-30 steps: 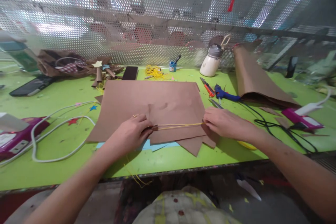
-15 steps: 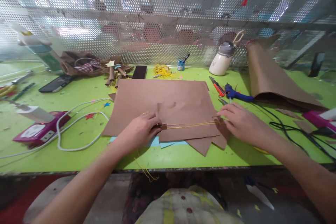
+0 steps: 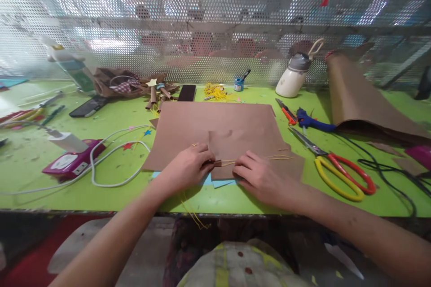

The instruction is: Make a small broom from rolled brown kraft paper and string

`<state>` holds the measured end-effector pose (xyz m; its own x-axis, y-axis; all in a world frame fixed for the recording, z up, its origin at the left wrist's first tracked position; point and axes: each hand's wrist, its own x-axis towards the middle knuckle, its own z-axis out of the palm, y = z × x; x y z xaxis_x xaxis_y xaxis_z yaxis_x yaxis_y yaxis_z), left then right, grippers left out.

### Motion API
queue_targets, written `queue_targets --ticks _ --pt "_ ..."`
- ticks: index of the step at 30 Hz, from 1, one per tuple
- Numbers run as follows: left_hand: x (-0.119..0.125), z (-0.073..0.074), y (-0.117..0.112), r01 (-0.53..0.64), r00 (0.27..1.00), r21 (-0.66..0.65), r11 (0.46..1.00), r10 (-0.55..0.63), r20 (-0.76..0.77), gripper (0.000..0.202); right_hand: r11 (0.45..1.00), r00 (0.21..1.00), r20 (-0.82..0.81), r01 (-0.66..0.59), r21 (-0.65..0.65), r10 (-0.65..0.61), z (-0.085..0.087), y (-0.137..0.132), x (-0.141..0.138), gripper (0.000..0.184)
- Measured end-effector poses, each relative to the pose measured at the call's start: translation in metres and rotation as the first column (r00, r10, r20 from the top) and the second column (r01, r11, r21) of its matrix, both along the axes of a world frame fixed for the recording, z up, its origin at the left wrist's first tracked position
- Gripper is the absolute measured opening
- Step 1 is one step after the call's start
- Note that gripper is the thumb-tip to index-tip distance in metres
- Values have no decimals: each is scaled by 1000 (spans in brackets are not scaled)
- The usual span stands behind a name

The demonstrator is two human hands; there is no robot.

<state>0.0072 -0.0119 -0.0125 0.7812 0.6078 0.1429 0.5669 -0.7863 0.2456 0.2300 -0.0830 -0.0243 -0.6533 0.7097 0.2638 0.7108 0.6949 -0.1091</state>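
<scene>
Along near edge of paper [image 3: 218, 117], both hands [image 3: 189, 164] [image 3: 258, 176]

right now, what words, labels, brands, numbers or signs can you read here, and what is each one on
No text can be read anywhere in this view.
Blue jar: its label is too small to read.
Purple socket block: any print is too blurred to read.
Cream flask: a faint mark, not legible.

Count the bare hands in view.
2. The left hand grips the left end of a small brown roll; the right hand is to the roll's right, with yellow strings showing on both its sides. Both show clearly; some fingertips are hidden.
</scene>
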Motion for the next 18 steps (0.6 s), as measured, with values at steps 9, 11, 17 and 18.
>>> queue_targets --ticks 9,11,17,18 --pt "-2 3 -1 7 999 -18 1000 -7 -33 22 1000 999 -28 26 8 -25 -6 5 -5 19" --pt "-2 2 -1 6 999 -13 1000 -6 -34 22 1000 999 -52 13 -10 -14 -3 6 -7 21" --pt "-2 -1 1 15 1000 6 1000 -15 -18 19 997 989 -145 2 -81 -14 7 17 -11 21" --pt "-3 -1 1 12 1000 -2 1000 -12 -12 19 994 989 -144 23 -107 -39 8 20 -11 20"
